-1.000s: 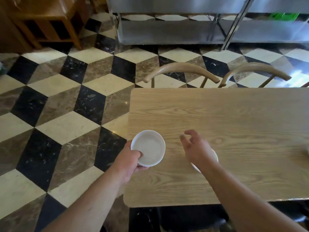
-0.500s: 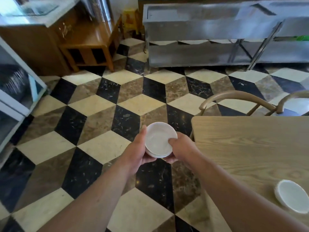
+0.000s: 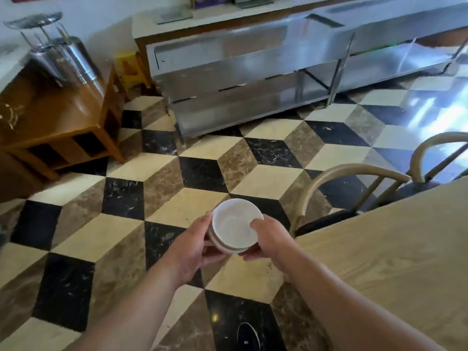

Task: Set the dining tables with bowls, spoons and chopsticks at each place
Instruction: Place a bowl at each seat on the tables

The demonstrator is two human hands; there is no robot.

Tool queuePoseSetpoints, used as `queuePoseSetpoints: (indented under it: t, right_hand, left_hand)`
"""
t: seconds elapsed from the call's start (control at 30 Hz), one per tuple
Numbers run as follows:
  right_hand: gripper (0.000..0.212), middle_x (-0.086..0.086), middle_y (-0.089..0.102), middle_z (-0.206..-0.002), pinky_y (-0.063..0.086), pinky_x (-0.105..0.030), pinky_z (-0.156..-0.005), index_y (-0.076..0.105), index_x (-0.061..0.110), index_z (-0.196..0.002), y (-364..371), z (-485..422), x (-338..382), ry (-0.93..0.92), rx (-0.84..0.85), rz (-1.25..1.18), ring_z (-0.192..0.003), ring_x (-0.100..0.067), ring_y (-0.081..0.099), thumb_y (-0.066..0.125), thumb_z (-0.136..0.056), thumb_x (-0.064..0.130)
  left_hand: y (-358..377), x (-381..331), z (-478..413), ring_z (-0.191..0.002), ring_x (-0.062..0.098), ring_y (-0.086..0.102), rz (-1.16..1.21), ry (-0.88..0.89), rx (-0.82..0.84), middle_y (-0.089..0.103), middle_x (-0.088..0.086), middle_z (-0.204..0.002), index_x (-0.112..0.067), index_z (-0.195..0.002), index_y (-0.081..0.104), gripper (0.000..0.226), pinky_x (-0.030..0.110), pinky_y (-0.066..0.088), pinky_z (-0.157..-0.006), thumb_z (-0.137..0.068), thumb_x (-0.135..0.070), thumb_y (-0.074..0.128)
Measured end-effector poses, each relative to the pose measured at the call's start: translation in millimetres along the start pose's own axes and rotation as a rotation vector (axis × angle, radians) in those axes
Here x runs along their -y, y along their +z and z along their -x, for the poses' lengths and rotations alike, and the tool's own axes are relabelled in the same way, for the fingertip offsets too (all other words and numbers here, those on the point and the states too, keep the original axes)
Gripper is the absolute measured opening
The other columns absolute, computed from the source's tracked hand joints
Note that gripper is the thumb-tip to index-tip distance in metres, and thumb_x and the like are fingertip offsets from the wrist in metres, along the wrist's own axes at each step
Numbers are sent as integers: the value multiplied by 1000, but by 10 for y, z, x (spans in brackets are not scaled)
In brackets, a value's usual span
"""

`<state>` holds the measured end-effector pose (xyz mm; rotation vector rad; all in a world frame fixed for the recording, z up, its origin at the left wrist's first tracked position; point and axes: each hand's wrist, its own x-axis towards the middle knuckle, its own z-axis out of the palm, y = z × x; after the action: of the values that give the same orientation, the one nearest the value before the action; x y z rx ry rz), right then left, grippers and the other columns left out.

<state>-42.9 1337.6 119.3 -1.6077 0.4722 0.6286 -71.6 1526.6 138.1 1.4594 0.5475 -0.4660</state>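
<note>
You're holding a stack of round white ceramic bowls (image 3: 234,228) in both hands, out over the floor, just left of the table's near corner. Your left hand (image 3: 192,245) is cupping the stack's left side and underside, with the thumb up against the rim. Your right hand (image 3: 268,239) is gripping the right side, with the thumb lying over the top bowl's rim. Counting rims, I'm seeing at least two nested bowls, and I can't tell beyond that.

One light wood-grain dining table (image 3: 392,249) is running along your right. Two tan bentwood chairs are sitting at its far edge, one nearer (image 3: 354,169) and one further right (image 3: 438,138).

The cube-pattern marble floor (image 3: 126,249) in black, cream and brown is lying under everything.

One brown wooden side cabinet (image 3: 58,122) is standing far left, carrying one shiny steel cylindrical container (image 3: 68,62). One yellow stool (image 3: 129,69) is sitting beside it. One long stainless steel workbench (image 3: 240,72) is running along the back wall. The boxes on the counter above it (image 3: 207,1) are too blurred to read.
</note>
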Motion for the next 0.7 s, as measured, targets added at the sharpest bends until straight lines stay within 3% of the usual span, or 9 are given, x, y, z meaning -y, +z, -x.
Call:
queuePoseSetpoints:
  t: [0.13, 0.3, 0.43, 0.53, 0.7]
  right_hand:
    - [29, -18, 70, -114, 68, -47, -63, 56, 23, -131, -59, -629, 773, -1, -41, -92, -82, -39, 80, 45, -104, 28]
    - [25, -15, 72, -110, 66, -40, -58, 50, 28, -131, -196, -1294, 1677, 8, -145, -135, -72, -30, 82, 46, -107, 33]
    - [33, -3, 67, -111, 64, -32, -55, 53, 29, -141, -370, -1765, 2202, -45, -364, -122, -83, -26, 78, 47, -110, 37]
    - [28, -5, 73, -105, 57, -24, -50, 59, 29, -135, -499, -1973, 2393, -98, -537, -213, -78, -23, 74, 50, -109, 36]
    - [15, -4, 70, -107, 58, -30, -61, 61, 39, -111, -752, -1867, 2267, -102, -835, -378, -91, -27, 71, 52, -103, 31]
  left_hand:
    - [-74, -818, -784, -116, 24, 73, -60, 35, 71, 69, 5, -131, -38, -124, 75, 34, 43, 68, -80, -108, -55, 51]
    - [-79, -1757, -1692, -114, 33, 74, -94, 28, 199, 69, 14, -132, -27, -135, 66, 35, 39, 67, -73, -108, -48, 54]
    - [18, -2516, -2433, -102, 29, 81, -233, 35, 378, 71, 12, -131, -34, -134, 57, 27, 38, 68, -71, -108, -42, 57]
    - [268, -2959, -2939, -88, 23, 83, -355, 78, 521, 71, 11, -127, -36, -134, 57, 29, 34, 67, -67, -106, -43, 61]
    - [1000, -3225, -3461, -100, 38, 77, -462, 35, 706, 67, 14, -126, -33, -132, 58, 29, 42, 67, -70, -104, -29, 64]
